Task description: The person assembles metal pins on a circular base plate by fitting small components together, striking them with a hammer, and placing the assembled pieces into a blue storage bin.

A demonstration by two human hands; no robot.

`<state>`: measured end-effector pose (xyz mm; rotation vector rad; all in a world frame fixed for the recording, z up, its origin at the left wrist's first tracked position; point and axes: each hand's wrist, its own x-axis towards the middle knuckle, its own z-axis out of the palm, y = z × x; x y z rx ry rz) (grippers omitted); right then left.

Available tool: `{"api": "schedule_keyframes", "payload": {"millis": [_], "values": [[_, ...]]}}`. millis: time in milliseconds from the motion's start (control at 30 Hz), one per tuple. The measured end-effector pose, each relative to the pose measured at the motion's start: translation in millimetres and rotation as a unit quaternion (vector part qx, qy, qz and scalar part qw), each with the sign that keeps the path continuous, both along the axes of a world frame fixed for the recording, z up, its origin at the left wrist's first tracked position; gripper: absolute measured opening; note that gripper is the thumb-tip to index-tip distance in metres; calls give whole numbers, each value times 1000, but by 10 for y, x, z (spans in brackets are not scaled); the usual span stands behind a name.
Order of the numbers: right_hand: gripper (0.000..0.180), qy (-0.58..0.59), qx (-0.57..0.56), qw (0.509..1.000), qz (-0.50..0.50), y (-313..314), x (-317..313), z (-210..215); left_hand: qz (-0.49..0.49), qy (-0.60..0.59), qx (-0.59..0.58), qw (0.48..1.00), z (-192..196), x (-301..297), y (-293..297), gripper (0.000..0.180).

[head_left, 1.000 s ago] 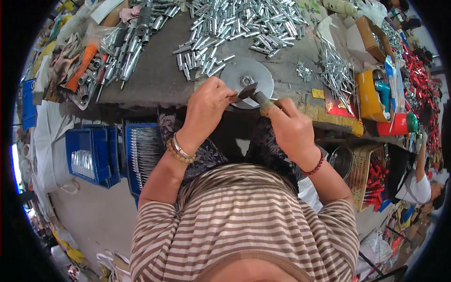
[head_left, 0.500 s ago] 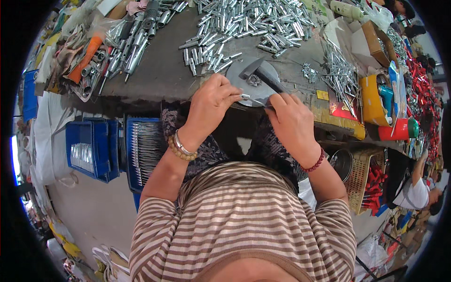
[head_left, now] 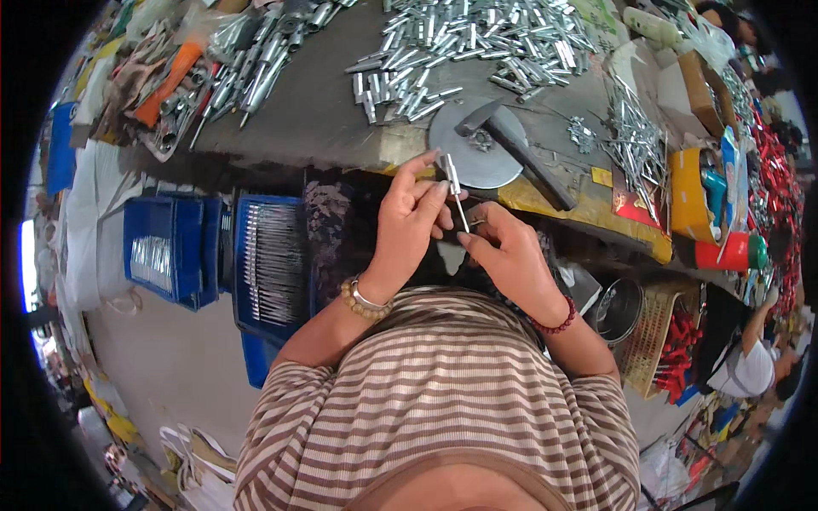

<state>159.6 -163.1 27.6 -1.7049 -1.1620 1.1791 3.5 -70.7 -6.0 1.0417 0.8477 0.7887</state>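
Grey workbench (head_left: 315, 119) strewn with metal tubes (head_left: 460, 43); cluttered workshop.

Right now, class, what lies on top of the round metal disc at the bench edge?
On the round metal disc lie a hammer head and a small metal fitting. The hammer head covers part of the disc, and anything beneath it is hidden.

The shirt (head_left: 443, 400) carries brown and cream stripes, and the pin (head_left: 454, 183) between the hands is silvery like the heap of metal sleeves (head_left: 477, 38) on the grey bench (head_left: 315, 111). Blue crates (head_left: 204, 255) stand to the left; an orange handle (head_left: 166, 81) lies at the far left. The wrist beads (head_left: 555, 324) look dark red, perhaps brown.
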Motion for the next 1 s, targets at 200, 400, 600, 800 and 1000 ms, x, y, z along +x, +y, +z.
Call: {"api": "schedule_keyframes", "payload": {"millis": [200,400,600,800,1000], "values": [[30,-71,26,997,31,54,-345,28,61,-6,17,998,97,-203,-42,59],[50,31,-21,994,102,42,-375,-158,210,75,25,974,-157,-1174,2,52],[49,44,-63,989,125,79,-379,-273,422,212,-51,880,-1119,-2709,-305,52],[48,59,-71,986,141,137,-441,-347,465,390,-84,790,-2101,-3770,-550,52],[48,45,-76,983,162,131,-387,-405,432,536,-45,724,-2174,-3873,-480,50]]}}
